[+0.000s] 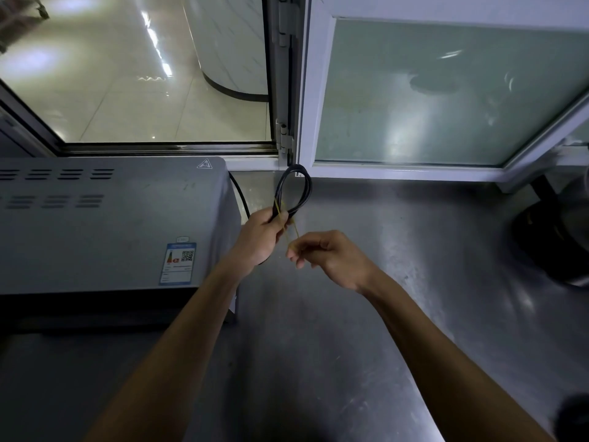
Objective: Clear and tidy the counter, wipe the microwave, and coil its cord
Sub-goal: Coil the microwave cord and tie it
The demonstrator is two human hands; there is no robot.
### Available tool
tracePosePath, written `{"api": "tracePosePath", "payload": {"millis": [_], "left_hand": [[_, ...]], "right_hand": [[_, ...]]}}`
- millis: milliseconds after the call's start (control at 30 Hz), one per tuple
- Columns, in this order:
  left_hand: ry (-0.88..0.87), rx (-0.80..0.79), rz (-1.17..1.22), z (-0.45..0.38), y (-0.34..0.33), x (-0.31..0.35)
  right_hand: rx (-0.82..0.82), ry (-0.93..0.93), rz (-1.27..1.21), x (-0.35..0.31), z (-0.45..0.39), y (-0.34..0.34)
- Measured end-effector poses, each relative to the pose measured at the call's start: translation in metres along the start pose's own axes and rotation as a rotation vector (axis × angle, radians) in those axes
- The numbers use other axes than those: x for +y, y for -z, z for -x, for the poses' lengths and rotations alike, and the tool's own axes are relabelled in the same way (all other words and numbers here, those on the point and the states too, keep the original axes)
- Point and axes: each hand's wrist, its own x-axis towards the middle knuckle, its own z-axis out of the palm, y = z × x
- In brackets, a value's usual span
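The black cord (294,189) is gripped as a folded loop in the curled fingers of the left hand (259,236), raised above the steel counter (398,250) just right of the microwave (111,224); a thin yellow band (288,228), wrapped at the cord, is pinched between the right hand's (325,255) fingertips.

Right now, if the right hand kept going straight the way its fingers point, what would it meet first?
The right hand points left toward the left hand, which holds the looped cord with a yellow band stretched between them. Likely the left hand first, though depth is unclear.
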Motion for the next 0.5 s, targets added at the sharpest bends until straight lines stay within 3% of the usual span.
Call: {"api": "tracePosePath", "payload": {"millis": [233, 500], "left_hand": [[0.053, 0.086, 0.076, -0.005, -0.002, -0.002], [0.056, 0.113, 0.087, -0.006, -0.001, -0.009]], "right_hand": [[-0.022, 0.004, -0.017, 0.004, 0.004, -0.006], [0.077, 0.051, -0.057, 0.01, 0.021, -0.007]]}}
